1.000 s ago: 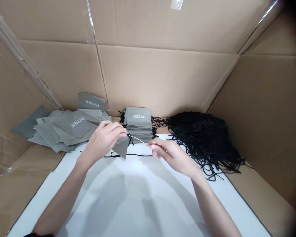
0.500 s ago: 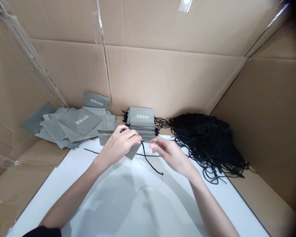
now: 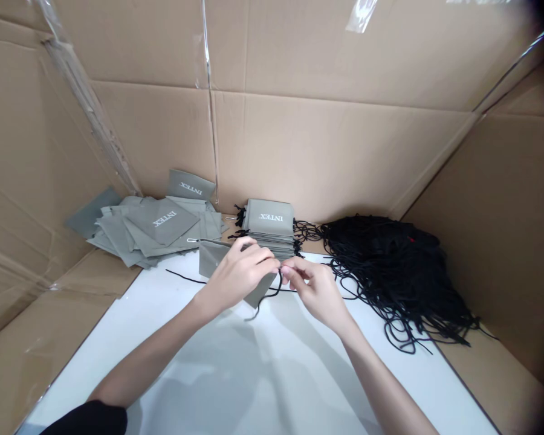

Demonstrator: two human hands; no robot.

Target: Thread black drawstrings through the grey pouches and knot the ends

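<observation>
My left hand (image 3: 241,269) is closed on a grey pouch (image 3: 212,256) over the white table, its fingers covering the middle of the pouch. A thin metal loop (image 3: 193,240) sticks out at the pouch's left end. From the pouch's right end a black cord (image 3: 272,294) hangs and curls down to the left. My right hand (image 3: 312,287) pinches at that end, thumb and forefinger against the cord close to my left fingertips. Another black cord (image 3: 181,277) lies on the table behind my hands.
Loose grey pouches (image 3: 163,225) are heaped at the back left. A neat stack of corded pouches (image 3: 270,219) stands at the back centre. Black cords (image 3: 385,260) pile up at the right. Cardboard walls (image 3: 299,151) enclose the white table (image 3: 236,374).
My right hand has come up against my left fingertips and now pinches at the cord. The cord's free end has swung from right to left. The view has shifted slightly.
</observation>
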